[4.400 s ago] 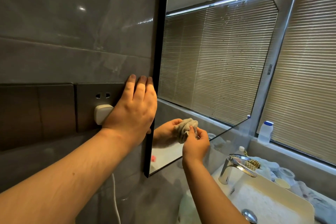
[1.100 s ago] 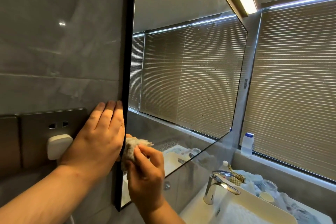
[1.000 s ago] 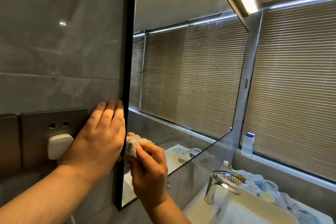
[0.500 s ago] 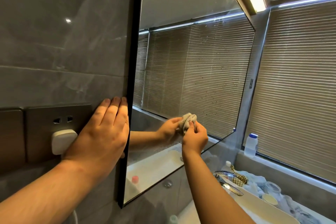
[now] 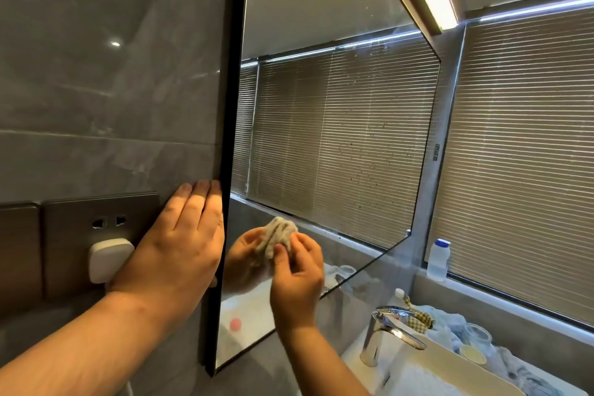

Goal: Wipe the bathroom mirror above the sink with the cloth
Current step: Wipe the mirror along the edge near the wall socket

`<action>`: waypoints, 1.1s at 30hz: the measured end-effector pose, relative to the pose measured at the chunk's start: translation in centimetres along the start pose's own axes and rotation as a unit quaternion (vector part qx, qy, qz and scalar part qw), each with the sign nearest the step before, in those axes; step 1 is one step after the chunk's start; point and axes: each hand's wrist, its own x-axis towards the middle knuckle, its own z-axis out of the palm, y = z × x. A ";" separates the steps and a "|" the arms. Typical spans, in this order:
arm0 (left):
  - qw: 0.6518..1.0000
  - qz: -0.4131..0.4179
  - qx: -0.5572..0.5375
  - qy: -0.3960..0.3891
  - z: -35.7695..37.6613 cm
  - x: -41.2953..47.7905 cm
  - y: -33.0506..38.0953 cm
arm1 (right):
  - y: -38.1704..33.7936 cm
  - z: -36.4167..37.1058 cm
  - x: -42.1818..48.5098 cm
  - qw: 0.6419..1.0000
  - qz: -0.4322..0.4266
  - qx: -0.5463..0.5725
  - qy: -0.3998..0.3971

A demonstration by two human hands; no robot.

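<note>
Grey tiled wall (image 5: 106, 106) fills the left side; its upper and left reaches run out of view. Mirror (image 5: 337, 138), black-framed at its left edge, top cut off; dark specks scattered across the right half of the glass. Slatted blind (image 5: 520, 170) covers the window on the right. White sink (image 5: 450, 376) at lower right, only its near rim and part of the basin in view. Chrome tap (image 5: 390, 334) stands at the sink's back edge.

Left hand (image 5: 180, 254) lies flat on the wall against the mirror's left frame, fingers straight and together, holding nothing; it hides part of the socket plate (image 5: 99, 235), where a white plug (image 5: 109, 259) sits. Right hand (image 5: 297, 280) is raised to the glass near the mirror's lower left corner, fingers curled, pinching the cloth (image 5: 279, 235), a bunched beige wad pressed to the mirror and doubled by its reflection.

White bottle (image 5: 437, 259) with blue cap on the window ledge; label not legible. Small jars and cloths behind the tap are blurred, possibly toiletries. No readable writing anywhere.
</note>
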 end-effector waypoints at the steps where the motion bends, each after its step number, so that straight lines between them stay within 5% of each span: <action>1: 0.999 0.012 0.009 -0.032 -0.2 0.3 0.0 | -0.6 0.2 -0.8 1.000 -0.026 0.007 -0.012; 5: 0.998 0.020 0.046 -0.046 -0.5 0.4 0.4 | -2.4 0.9 -3.7 0.992 -0.119 0.005 -0.037; 19: 0.998 0.018 0.040 -0.034 -0.6 0.5 0.3 | -1.6 0.9 -2.8 0.977 -0.207 -0.007 -0.049; 30: 0.991 -0.009 0.015 -0.133 -0.2 -0.3 0.0 | 3.5 -0.5 5.7 0.993 0.101 -0.014 0.055; 33: 0.995 -0.007 -0.061 -0.082 -1.4 -0.8 -0.4 | 4.5 -1.3 7.0 0.990 0.129 -0.014 0.056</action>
